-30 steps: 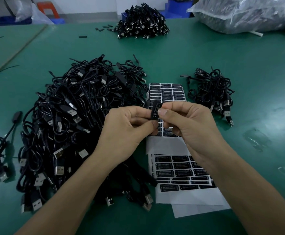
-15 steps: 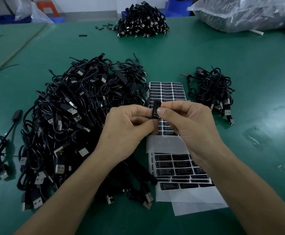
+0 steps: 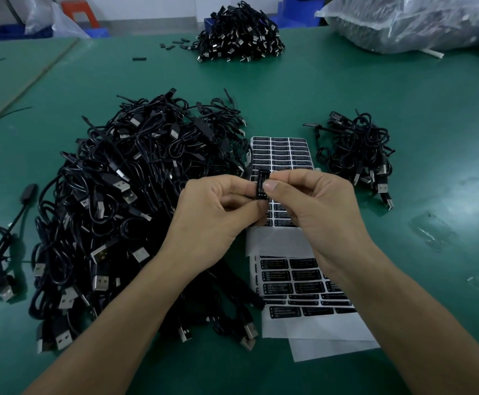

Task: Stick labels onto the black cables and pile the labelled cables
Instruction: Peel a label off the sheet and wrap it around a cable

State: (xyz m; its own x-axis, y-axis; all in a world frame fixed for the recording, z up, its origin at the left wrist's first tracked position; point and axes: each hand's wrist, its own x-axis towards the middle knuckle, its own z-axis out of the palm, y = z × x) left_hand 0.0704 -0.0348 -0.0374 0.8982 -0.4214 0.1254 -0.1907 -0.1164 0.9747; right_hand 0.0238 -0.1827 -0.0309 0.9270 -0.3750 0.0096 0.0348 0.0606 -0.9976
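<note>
Between both hands, above the sheets, is a small black controller block of a cable (image 3: 262, 185) with a black label reading "LED CONTROLLER" on it. My left hand (image 3: 212, 215) grips the block from the left and my right hand (image 3: 315, 206) pinches it from the right, thumb on the label. A big heap of black USB cables (image 3: 124, 212) lies to the left. A small pile of black cables (image 3: 358, 155) sits to the right. Sheets of black labels (image 3: 284, 151) lie under my hands, and a second label sheet (image 3: 295, 283) lies nearer me.
A third cable pile (image 3: 239, 32) sits at the far edge of the green table (image 3: 403, 104). A clear plastic bag of goods (image 3: 409, 21) lies at the far right. One loose cable (image 3: 2, 246) lies at the left. Scraps of clear film (image 3: 432, 232) lie on the right.
Both hands have stayed in place over the label sheet. The block with the label has turned a little and my right thumb has shifted along the label.
</note>
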